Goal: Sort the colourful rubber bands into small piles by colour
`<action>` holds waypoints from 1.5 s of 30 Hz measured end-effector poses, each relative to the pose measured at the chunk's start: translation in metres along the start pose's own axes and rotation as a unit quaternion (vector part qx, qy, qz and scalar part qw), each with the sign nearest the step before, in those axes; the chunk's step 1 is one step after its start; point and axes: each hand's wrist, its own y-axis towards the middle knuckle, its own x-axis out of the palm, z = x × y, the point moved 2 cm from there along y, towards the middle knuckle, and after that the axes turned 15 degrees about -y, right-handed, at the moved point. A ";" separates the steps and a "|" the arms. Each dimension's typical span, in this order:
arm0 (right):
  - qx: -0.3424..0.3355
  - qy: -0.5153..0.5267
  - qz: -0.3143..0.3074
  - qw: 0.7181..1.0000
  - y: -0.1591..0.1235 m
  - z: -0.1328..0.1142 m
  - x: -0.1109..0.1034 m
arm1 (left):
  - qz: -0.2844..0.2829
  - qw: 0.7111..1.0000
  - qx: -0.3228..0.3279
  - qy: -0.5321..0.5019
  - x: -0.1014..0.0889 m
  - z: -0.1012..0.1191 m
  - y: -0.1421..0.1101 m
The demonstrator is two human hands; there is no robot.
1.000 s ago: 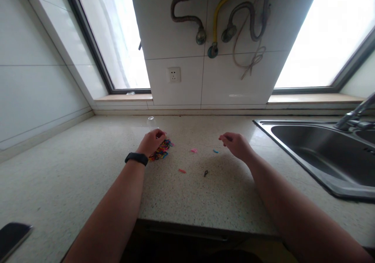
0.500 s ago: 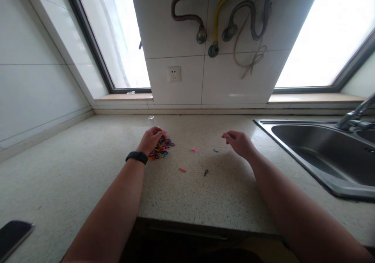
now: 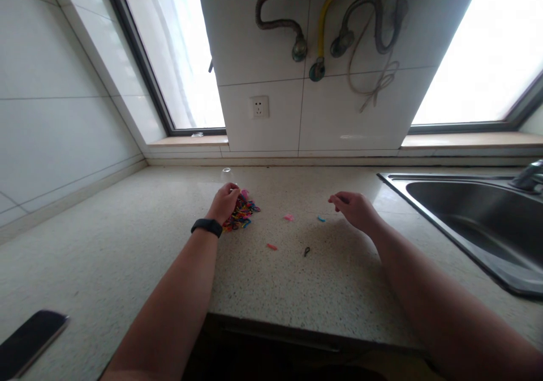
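Note:
A heap of small, many-coloured hair ties (image 3: 242, 214) lies on the speckled counter. My left hand (image 3: 224, 201), with a black band at the wrist, rests against the heap's left side. Its fingers are curled together, and whatever they pinch is hidden. To the right, my right hand (image 3: 355, 208) is held over the counter, thumb and fingers pressed together; I cannot make out anything between them. Between the hands lie single pieces: a pink one (image 3: 288, 217), a blue one (image 3: 321, 219), a reddish one (image 3: 271, 246) and a black looped one (image 3: 307, 251).
A clear cup (image 3: 227, 174) stands just behind my left hand. The steel sink (image 3: 456, 239) is set into the counter at right. A dark phone (image 3: 31, 341) lies at the near left. Hoses and a socket (image 3: 259, 107) are on the tiled wall.
The whole view has shifted slightly, so everything appears a little further right. Both hands keep nearly the same places and finger poses; the loose pieces lie as before.

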 end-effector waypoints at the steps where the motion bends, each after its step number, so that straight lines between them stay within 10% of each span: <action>1: 0.001 0.001 -0.002 1.000 0.000 0.000 0.000 | -0.001 1.000 -0.003 -0.012 0.000 0.001 0.000; 31: -0.014 -0.002 -0.034 0.999 0.000 0.000 0.006 | 0.005 0.989 0.010 -0.144 0.005 0.002 0.004; 45: 0.003 -0.003 0.011 1.000 0.004 0.006 -0.004 | -0.055 0.917 -0.014 -0.395 0.011 0.032 -0.013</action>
